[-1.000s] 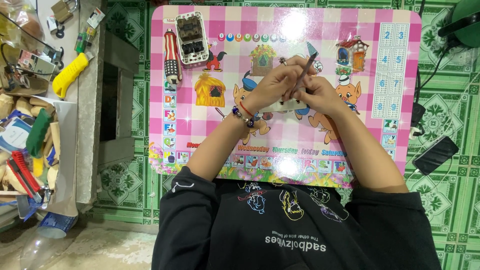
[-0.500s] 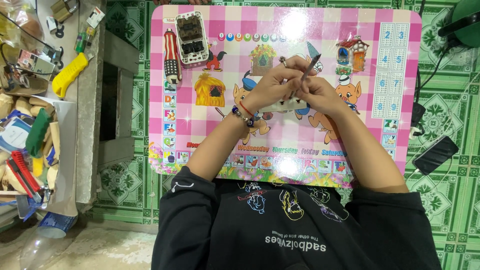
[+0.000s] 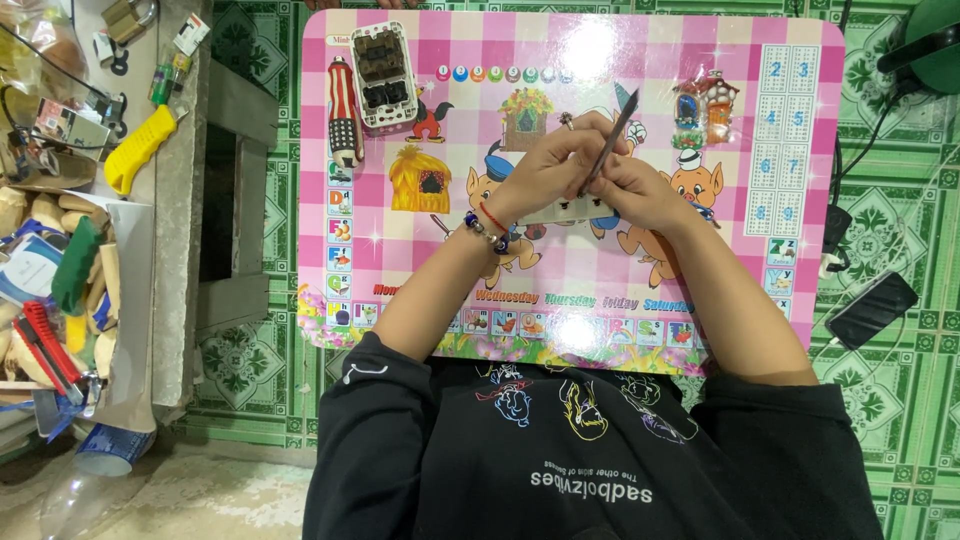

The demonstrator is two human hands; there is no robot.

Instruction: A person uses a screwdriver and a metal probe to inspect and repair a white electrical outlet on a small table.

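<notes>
Both my hands meet over the middle of a pink checked child's table (image 3: 760, 60) printed with cartoon pigs and houses. My left hand (image 3: 545, 175), with a ring and beaded bracelets at the wrist, grips a small flat pale piece (image 3: 565, 210) from above. My right hand (image 3: 645, 190) pinches a thin dark tool (image 3: 612, 135) that slants up and to the right, its lower end at the pale piece. Most of the piece is hidden under my fingers.
An opened phone body (image 3: 383, 75) and a red-and-white striped tool (image 3: 343, 125) lie at the table's far left corner. A black phone (image 3: 870, 310) and cables lie on the green tiled floor at right. At left are a yellow handle (image 3: 140, 150), a red cutter (image 3: 45, 345) and clutter.
The hands stay in the same spot. The thin dark tool has shifted only slightly between my fingers.
</notes>
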